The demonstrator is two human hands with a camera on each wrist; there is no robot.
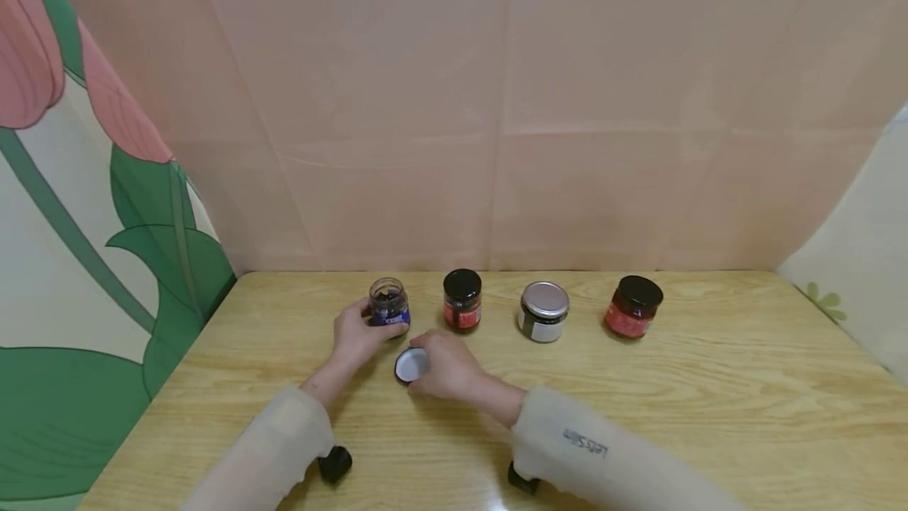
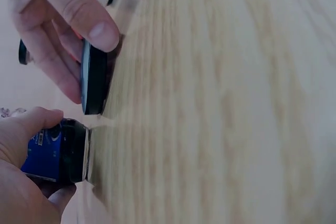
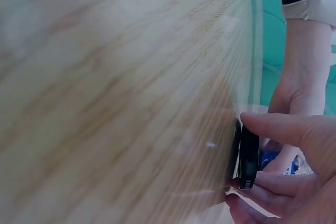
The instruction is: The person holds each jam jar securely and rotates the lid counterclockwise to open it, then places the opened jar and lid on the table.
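While left hand (image 1: pixel 357 334) grips jar (image 1: pixel 389 311), table (image 1: pixel 723 397) (wood-grained), pink backdrop (image 1: pixel 397 101)

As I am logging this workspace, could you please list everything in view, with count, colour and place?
Table: one, yellowish wood grain, under the jars
Open glass jar: one, blue label, leftmost in the row
Jar lid: one, black outside and white inside, tilted, just in front of that jar
Black-lidded jar: one, red label, second from left
Silver-lidded jar: one, white label, third
Far-right jar: one, black lid, red label
Backdrop: one, pinkish beige, behind
Tulip-print covering: one, pink, green and white, left
Sleeves: two, cream, on the forearms
Left hand: one, holding the open glass jar
Right hand: one, fingers pinching the lid
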